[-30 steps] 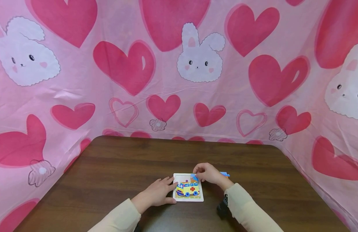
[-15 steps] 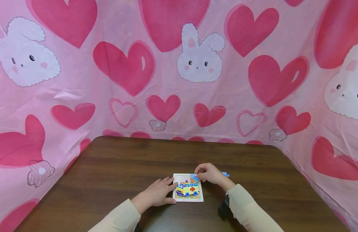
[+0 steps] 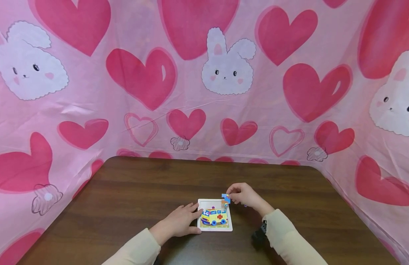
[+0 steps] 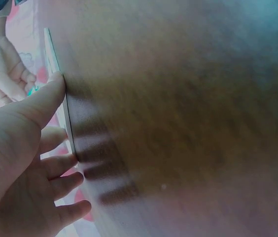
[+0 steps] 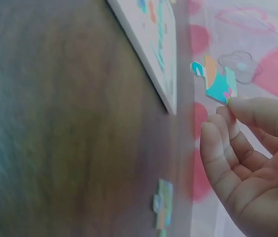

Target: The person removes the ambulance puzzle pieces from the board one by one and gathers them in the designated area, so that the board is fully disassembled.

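Right wrist view: observed puzzle piece [image 5: 219, 86] pinched at edge in right grip [image 5: 255, 163], raised near puzzle tray [image 3: 216, 229]; noted left grip [image 3: 181, 219] splayed against latter. Judged light, stiff; take by edges, without bending.

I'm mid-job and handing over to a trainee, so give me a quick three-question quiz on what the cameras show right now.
1. Multiple choice: what colour is the cross on the yellow van pictured in the puzzle tray?
A) green
B) red
C) black

2. True or false: the left hand is well away from the puzzle tray, touching no part of it.

3. Short answer: what does the right hand pinch, and is it lying in the puzzle tray or held up?

Key:
1. B.
2. False; the thumb touches the edge of the puzzle tray.
3. A puzzle piece, held up in the air.
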Available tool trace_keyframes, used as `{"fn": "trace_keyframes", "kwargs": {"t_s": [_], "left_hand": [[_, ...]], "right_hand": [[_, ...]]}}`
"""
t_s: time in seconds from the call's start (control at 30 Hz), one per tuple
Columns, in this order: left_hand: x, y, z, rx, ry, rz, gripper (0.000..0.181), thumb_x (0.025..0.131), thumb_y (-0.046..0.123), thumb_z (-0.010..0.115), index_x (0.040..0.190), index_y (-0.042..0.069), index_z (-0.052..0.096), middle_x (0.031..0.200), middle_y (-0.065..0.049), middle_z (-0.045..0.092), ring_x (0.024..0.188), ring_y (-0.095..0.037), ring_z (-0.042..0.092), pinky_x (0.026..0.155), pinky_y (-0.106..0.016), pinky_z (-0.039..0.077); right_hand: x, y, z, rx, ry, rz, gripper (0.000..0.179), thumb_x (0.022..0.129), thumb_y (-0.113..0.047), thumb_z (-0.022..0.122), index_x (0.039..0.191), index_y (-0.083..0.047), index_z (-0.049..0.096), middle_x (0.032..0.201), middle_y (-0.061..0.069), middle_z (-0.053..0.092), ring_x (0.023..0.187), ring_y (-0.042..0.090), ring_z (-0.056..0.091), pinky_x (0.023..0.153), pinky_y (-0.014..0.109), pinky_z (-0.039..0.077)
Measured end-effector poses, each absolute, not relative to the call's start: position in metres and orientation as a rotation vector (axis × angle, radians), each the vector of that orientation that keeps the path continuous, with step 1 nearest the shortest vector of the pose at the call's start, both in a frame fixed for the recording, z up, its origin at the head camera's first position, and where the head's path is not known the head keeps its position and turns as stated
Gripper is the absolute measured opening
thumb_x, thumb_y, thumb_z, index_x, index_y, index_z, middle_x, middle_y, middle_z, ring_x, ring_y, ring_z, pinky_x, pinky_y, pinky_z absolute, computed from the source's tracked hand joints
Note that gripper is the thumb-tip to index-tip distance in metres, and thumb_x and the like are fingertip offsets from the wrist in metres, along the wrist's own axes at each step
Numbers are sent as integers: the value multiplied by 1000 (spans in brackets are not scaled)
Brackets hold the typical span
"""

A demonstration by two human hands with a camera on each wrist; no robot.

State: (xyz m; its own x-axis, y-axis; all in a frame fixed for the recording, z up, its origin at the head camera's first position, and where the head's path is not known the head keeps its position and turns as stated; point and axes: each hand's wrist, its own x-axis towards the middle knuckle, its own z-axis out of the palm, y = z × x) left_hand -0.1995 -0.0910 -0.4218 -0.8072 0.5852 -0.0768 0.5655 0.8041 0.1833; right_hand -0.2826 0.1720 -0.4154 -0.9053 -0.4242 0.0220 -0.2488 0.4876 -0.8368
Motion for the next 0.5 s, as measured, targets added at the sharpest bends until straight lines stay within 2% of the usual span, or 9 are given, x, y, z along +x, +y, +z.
{"fn": "trace_keyframes", "kwargs": {"t_s": [0.33, 0.5], "left_hand": [[-200, -91, -423, 918, 2857, 234, 66, 82, 53, 59, 135, 14, 49, 141, -12, 40, 128, -31, 36, 98, -49, 32], [-200, -92, -423, 923, 2857, 230, 66, 82, 53, 59, 134, 14, 49, 140, -12, 40, 128, -31, 36, 98, -49, 33]], "right_hand": [[-284, 197, -402, -520, 2572, -1432, 9, 86, -8, 64, 91, -1, 66, 74, 8, 59, 65, 28, 57, 63, 41, 52], [-286, 213, -397, -483, 2601, -1441, 11, 87, -7, 63, 92, 2, 65, 75, 8, 59, 66, 25, 56, 66, 40, 53]]}}
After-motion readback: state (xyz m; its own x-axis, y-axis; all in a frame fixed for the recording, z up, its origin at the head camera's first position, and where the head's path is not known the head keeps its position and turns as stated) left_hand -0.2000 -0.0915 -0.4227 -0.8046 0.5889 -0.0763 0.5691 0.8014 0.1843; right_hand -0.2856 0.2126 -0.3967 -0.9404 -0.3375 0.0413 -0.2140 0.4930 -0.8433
